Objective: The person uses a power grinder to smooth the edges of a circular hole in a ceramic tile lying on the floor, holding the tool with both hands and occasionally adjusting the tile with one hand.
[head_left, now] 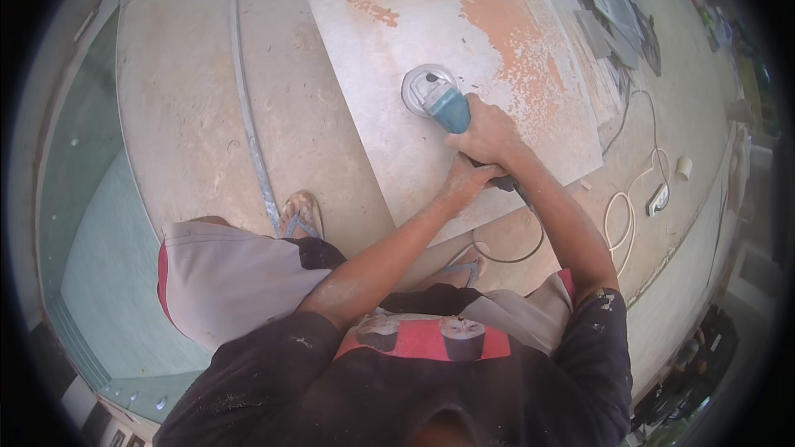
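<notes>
A teal angle grinder [447, 108] with a silver round head [417, 83] rests on a large pale board [381, 132] marked with orange-brown patches. My right hand [484, 132] is wrapped round the grinder's teal body, behind the head. Just below it, my left hand [468, 180] grips the dark rear end of the tool, where the black cable comes out. The disc's underside is hidden against the board.
My sandalled foot [298, 215] stands left of the board, beside a long narrow strip [246, 99]. Stacked grey boards and offcuts [617, 8] lie at upper right. A power strip [658, 199], looped cables and a small cream cylinder [684, 167] lie on the right.
</notes>
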`<control>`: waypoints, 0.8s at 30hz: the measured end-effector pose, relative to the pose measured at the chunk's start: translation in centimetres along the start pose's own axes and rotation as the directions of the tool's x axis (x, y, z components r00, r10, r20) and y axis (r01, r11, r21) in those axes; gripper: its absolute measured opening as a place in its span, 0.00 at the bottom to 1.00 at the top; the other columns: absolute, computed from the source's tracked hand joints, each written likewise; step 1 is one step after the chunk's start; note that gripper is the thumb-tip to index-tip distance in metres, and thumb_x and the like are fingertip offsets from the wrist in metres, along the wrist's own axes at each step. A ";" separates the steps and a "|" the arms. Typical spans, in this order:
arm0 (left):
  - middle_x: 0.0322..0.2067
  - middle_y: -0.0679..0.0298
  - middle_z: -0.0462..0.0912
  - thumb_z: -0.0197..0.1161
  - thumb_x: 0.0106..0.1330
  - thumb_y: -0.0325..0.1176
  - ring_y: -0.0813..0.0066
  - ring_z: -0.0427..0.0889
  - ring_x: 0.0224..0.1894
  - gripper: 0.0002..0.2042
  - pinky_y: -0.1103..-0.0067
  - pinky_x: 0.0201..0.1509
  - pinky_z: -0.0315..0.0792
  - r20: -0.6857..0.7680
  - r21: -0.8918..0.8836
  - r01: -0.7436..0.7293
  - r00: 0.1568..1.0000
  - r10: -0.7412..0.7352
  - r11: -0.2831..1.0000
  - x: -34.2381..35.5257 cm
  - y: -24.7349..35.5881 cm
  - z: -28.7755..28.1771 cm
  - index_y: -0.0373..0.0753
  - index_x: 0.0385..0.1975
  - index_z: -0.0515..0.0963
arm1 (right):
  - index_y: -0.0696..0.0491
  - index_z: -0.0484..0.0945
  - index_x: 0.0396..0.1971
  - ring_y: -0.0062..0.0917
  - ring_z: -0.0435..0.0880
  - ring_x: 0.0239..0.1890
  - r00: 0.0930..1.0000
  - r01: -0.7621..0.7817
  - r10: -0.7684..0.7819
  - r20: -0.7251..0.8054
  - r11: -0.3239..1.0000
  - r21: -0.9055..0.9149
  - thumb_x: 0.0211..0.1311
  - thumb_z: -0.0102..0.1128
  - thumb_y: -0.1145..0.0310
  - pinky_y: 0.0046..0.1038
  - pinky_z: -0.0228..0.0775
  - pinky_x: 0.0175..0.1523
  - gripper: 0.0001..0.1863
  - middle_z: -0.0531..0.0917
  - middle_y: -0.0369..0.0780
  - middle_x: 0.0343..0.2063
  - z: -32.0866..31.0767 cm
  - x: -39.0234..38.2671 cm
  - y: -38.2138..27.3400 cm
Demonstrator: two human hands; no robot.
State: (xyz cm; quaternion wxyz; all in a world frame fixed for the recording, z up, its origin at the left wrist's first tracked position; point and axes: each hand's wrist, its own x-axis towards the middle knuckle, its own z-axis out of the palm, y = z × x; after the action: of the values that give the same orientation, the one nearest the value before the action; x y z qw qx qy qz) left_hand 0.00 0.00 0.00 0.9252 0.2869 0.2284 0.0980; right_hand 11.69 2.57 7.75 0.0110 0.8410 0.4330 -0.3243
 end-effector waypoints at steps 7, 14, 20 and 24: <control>0.51 0.58 0.83 0.69 0.65 0.26 0.67 0.87 0.48 0.23 0.70 0.49 0.87 -0.024 0.005 -0.048 0.999 0.048 0.999 0.0 -0.4 1.3 0.32 0.60 0.72 | 0.62 0.75 0.53 0.53 0.86 0.48 0.999 -0.010 0.011 -0.038 0.999 0.043 0.44 0.71 0.53 0.47 0.77 0.55 0.38 0.86 0.58 0.42 -0.2 -0.5 1.3; 0.46 0.58 0.84 0.71 0.62 0.27 0.68 0.88 0.44 0.23 0.72 0.47 0.85 0.047 0.049 -0.166 0.985 0.163 0.985 -0.3 1.4 3.1 0.31 0.57 0.74 | 0.62 0.75 0.59 0.51 0.86 0.50 0.984 0.000 0.039 -0.172 0.975 0.223 0.44 0.73 0.56 0.45 0.76 0.57 0.41 0.85 0.58 0.46 -1.7 -2.4 2.2; 0.43 0.60 0.85 0.71 0.58 0.27 0.74 0.86 0.43 0.21 0.78 0.41 0.80 0.096 0.260 -0.141 0.988 0.120 0.955 0.4 5.1 6.2 0.32 0.52 0.76 | 0.64 0.76 0.60 0.49 0.86 0.50 0.936 0.073 0.062 -0.348 0.929 0.362 0.44 0.74 0.57 0.41 0.76 0.58 0.41 0.85 0.58 0.47 -4.5 -3.5 3.6; 0.42 0.61 0.85 0.71 0.59 0.27 0.74 0.86 0.43 0.20 0.78 0.41 0.79 0.209 0.293 -0.143 0.974 0.083 0.945 1.6 6.2 6.7 0.32 0.51 0.76 | 0.64 0.77 0.58 0.47 0.87 0.49 0.883 0.122 0.086 -0.462 0.908 0.402 0.44 0.74 0.57 0.40 0.76 0.57 0.40 0.86 0.56 0.45 -5.6 -3.8 4.4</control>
State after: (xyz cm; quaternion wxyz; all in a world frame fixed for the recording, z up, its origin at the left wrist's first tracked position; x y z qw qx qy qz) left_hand 4.29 2.29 7.92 0.8801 0.4477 0.1327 0.0860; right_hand 16.31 -1.24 13.12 -0.2782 0.8723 0.3508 -0.1964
